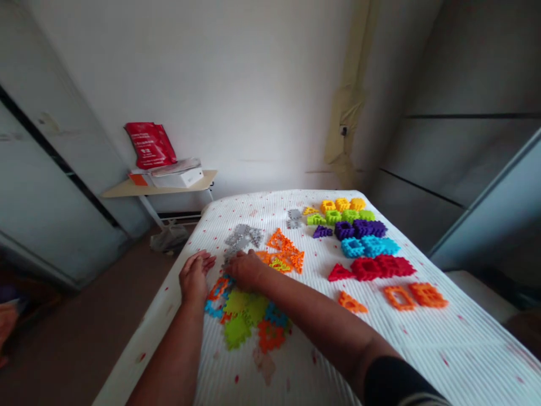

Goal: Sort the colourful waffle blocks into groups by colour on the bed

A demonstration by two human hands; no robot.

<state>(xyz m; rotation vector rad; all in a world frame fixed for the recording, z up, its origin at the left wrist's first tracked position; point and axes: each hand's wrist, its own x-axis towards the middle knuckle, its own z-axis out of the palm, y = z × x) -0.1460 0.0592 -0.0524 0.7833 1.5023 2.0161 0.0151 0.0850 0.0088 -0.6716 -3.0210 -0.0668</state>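
Note:
My left hand [196, 276] is held just left of the loose pile, fingers loosely bent and apart, with nothing in it. My right hand [245, 272] reaches over the pile with its fingers curled down at the lower edge of the grey interlocking tiles [243, 235]; what they grip is hidden. Below it lie lime green tiles [237, 331], an orange tile [270, 336], a blue tile [275, 316] and an orange frame piece [218, 287]. Orange triangle pieces [279, 241] lie to its right, with a yellow triangle piece [279, 265] among them.
Stacks sorted by colour stand on the right of the white bed cover [329, 361]: yellow [342, 204], green [350, 216], purple [367, 228], light blue [372, 246], red [382, 267] and orange [426, 295]. Two grey tiles [294, 219] lie farther back. A side table [127, 189] holds a red bag [150, 145].

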